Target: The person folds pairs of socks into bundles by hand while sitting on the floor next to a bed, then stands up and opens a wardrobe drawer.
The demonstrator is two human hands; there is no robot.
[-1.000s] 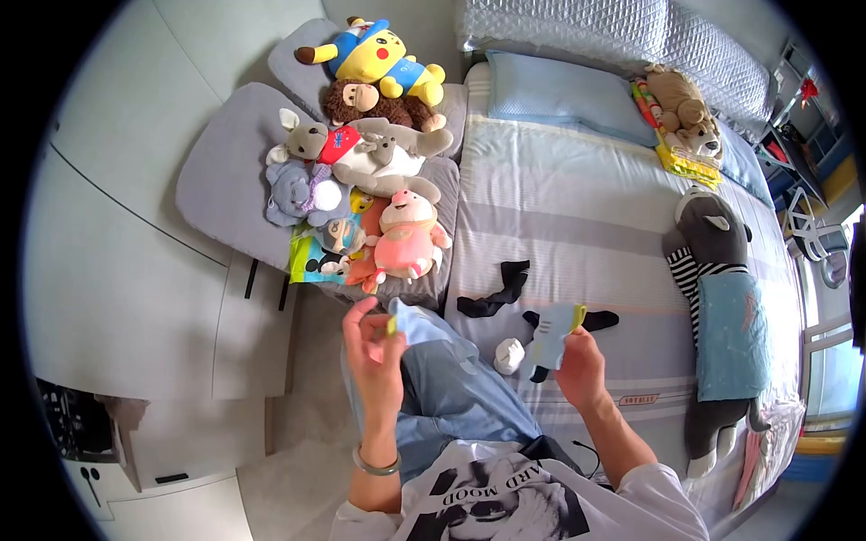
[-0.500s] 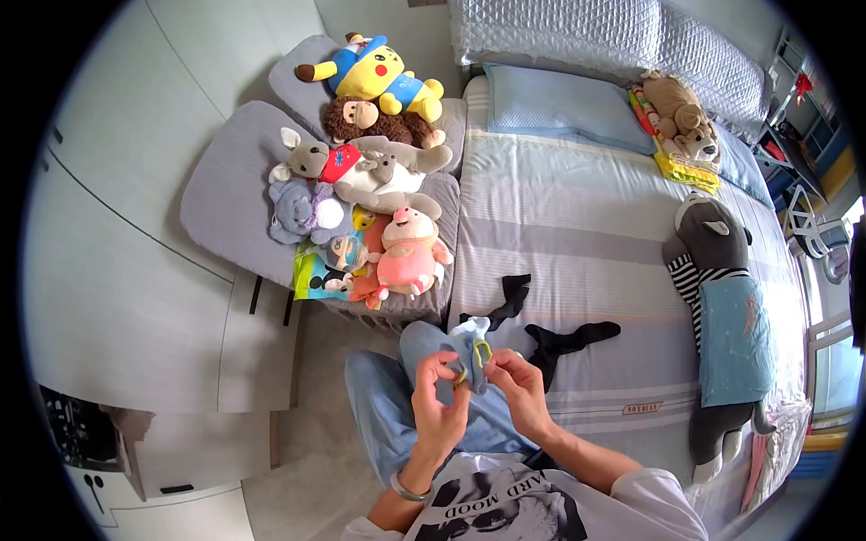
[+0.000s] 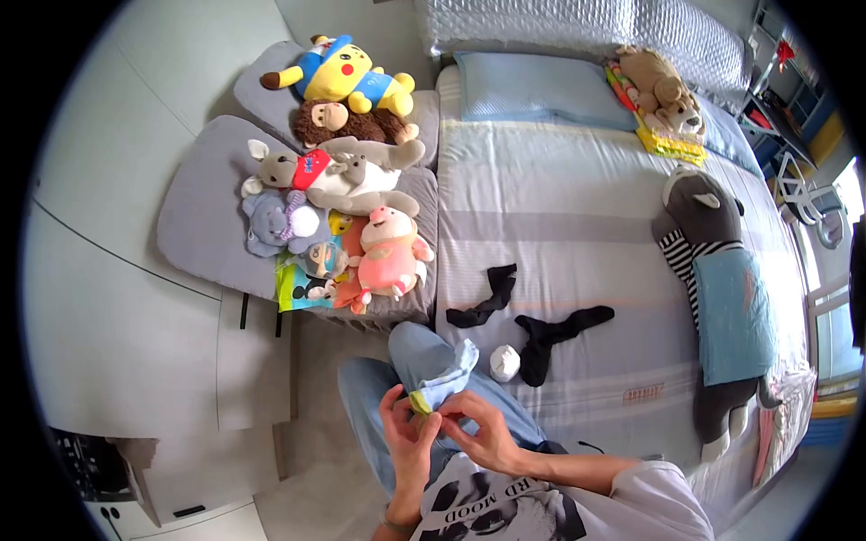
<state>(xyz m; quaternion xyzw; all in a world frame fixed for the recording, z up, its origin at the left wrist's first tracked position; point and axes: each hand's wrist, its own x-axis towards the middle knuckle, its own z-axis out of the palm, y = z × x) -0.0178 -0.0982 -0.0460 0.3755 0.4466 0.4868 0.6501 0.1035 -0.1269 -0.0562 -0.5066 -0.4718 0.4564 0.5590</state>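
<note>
A light blue sock (image 3: 448, 374) with a yellow-green cuff is held over my lap, its toe end pointing up and away from me. My left hand (image 3: 408, 442) pinches the cuff from the left side. From the right, my right hand (image 3: 480, 435) closes its fingertips at the same cuff, close to the left thumb. On the bed just beyond my knee sits a small white rounded bundle (image 3: 505, 363). Two black socks, one bent (image 3: 492, 300) and one spread in an angle (image 3: 552, 338), lie flat beyond it.
Several plush toys, among them a pink pig (image 3: 390, 257) and a kangaroo (image 3: 361, 176), lie on the grey chair (image 3: 203, 203) to the left. A long grey plush (image 3: 719, 225) lies along the bed's right side. Blue pillow (image 3: 541, 86) at the head.
Both hands have moved slightly left and toward me with the sock, drawing together at its cuff. The sock now stretches out more fully. The white bundle on the bed has come into sight.
</note>
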